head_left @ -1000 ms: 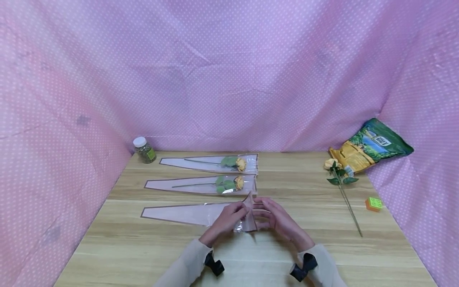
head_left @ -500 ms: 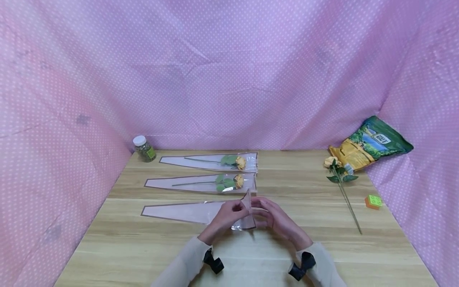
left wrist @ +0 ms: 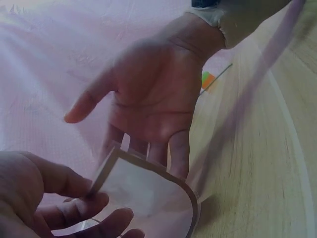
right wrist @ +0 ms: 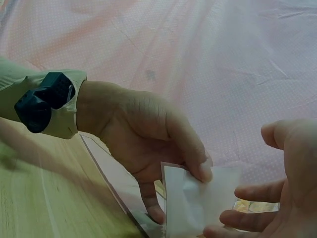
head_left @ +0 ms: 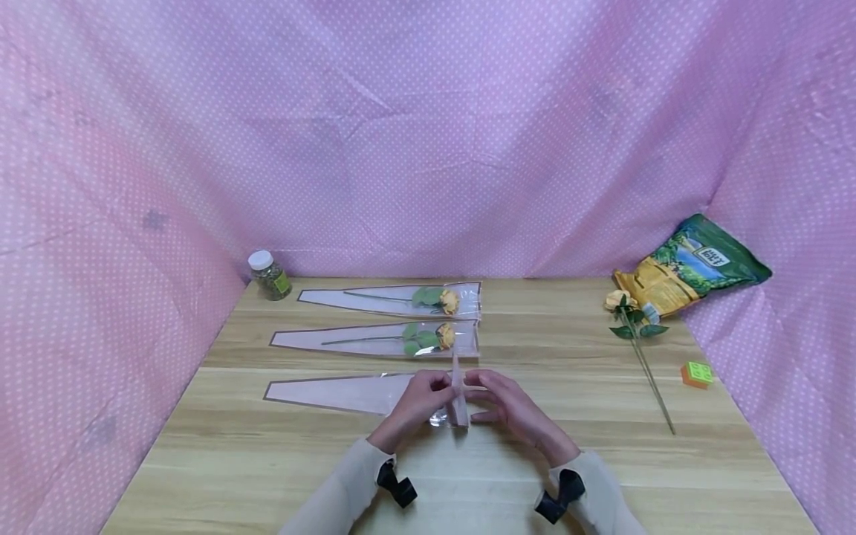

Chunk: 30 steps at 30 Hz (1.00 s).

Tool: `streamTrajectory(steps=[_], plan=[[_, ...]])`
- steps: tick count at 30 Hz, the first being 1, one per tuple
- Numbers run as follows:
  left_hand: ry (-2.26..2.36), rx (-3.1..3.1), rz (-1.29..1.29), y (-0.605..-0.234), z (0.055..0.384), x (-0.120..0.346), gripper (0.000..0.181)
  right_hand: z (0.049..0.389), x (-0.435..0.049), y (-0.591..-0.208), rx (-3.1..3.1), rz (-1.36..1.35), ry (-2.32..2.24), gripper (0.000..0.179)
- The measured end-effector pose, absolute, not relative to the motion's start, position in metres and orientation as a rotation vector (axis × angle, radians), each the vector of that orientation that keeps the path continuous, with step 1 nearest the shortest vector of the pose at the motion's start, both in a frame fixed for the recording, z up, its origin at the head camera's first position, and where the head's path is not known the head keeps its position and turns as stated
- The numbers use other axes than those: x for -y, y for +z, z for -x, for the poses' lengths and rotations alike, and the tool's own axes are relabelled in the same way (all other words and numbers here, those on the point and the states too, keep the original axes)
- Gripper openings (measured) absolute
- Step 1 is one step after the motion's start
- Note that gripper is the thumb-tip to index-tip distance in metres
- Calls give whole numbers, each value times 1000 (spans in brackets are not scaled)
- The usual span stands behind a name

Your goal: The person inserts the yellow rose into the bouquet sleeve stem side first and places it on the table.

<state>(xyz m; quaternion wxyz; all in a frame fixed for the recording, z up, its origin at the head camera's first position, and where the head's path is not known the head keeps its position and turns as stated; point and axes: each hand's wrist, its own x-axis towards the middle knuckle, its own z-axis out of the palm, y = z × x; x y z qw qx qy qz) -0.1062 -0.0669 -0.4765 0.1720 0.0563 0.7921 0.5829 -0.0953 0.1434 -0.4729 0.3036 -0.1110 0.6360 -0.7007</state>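
A clear flower sleeve with a brown border lies nearest the front, its wide end raised and bent upright. My left hand pinches that wide end between thumb and fingers, as the right wrist view also shows on the white flap. My right hand is on the other side of the raised edge, thumb spread away and fingers extended, fingertips right at the sleeve. Behind, two more sleeves each contain a yellow rose with a green stem.
A loose yellow rose lies on the right, by a green and yellow snack bag. Near it sits a green and orange toy block. A white-lidded jar stands at the back left. Pink dotted cloth surrounds the wooden table.
The sleeve's raised wide end has shifted slightly left and now stands nearly edge-on. Both hands moved a little left with it; the left hand kept its pinch.
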Motion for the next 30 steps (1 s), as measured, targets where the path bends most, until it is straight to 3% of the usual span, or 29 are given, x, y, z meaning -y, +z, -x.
streamTrajectory(steps=[11, 21, 30], plan=[[1791, -2250, -104, -480, 106, 64, 15, 96, -141, -476, -1760, 218, -1863, 62], [1825, -2202, -207, -489, 110, 51, 20, 97, -138, -481, -1777, 181, -1915, 55], [1805, -2218, -206, -497, 111, 42, 23, 101, -135, -487, -1808, 49, -1972, 39]])
